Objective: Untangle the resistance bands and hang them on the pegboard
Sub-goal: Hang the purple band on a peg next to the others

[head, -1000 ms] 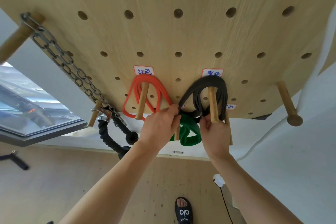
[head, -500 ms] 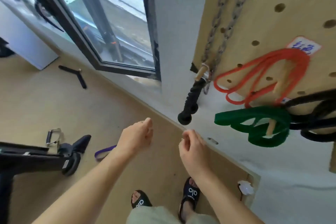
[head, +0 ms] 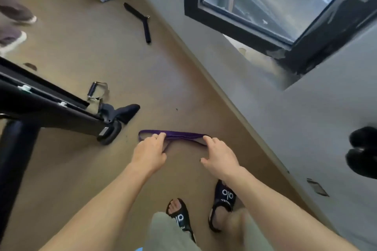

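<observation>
Hands at work: my left hand (head: 150,150) and right hand (head: 219,154) pinch the limp, light purple band (head: 183,135) at nine and three o'clock, where I judge it handles best.

The only readable lettering stands on the two black sandals, worn on the feet at the bottom of the view. The right-foot sandal (head: 223,204), the one nearer the grey wall (head: 306,128), carries white letters "alo" across its strap, with a smaller line of print beneath too blurred to read. The left-foot sandal (head: 180,218), just beside it, shows part of the same white lettering, half hidden by a trouser leg.
</observation>
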`<state>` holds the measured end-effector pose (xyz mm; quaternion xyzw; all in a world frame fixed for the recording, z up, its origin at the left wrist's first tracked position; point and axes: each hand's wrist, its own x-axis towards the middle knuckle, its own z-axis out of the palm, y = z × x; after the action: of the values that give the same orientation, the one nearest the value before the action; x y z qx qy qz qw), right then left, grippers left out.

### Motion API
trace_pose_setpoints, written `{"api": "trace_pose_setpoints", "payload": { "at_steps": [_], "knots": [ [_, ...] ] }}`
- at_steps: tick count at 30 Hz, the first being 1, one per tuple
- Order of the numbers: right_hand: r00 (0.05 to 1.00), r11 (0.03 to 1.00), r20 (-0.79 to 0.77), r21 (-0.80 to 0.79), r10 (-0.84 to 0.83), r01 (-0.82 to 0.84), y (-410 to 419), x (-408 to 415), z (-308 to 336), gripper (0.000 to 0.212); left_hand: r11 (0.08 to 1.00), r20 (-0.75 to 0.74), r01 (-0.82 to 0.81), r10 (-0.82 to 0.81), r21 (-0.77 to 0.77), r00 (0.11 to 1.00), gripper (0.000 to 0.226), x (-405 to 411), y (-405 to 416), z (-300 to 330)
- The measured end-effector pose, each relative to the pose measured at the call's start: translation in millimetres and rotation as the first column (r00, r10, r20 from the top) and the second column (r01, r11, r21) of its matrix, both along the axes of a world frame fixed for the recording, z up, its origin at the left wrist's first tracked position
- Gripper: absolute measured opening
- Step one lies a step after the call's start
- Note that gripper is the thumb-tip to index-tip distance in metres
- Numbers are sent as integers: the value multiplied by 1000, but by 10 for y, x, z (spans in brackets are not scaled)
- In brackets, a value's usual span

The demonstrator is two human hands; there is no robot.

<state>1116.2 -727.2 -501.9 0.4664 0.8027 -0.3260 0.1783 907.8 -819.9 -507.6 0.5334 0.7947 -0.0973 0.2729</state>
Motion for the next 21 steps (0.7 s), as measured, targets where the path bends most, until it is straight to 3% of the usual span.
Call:
{"api": "trace_pose_setpoints", "payload": {
  "at_steps": [6, 12, 15, 18, 21],
  "knots": [
    [954, 960, 112, 22, 276, -280, 470, -746, -2533, 93, 998, -33, -19, 17, -54, 999, 92, -458, 213, -2360],
    [908, 910, 179, 107, 380, -402, 672, -1180, -4732, 100, 993, -112, 41, -53, -108, 992, 106, -662, 458, -4487],
    [893, 881, 198, 180, 404, -438, 604, -1223, -5373, 91, 987, -132, 103, -119, -120, 984, 105, -650, 557, -5115],
    [917, 864, 162, 308, 364, -398, 590, -1252, -5656, 57, 981, -158, 172, -185, -94, 970, 93, -641, 602, -5465],
    [920, 873, 145, 291, 365, -392, 636, -1264, -5704, 39, 976, -160, 216, -219, -37, 963, 78, -601, 617, -5585]
  ]
}}
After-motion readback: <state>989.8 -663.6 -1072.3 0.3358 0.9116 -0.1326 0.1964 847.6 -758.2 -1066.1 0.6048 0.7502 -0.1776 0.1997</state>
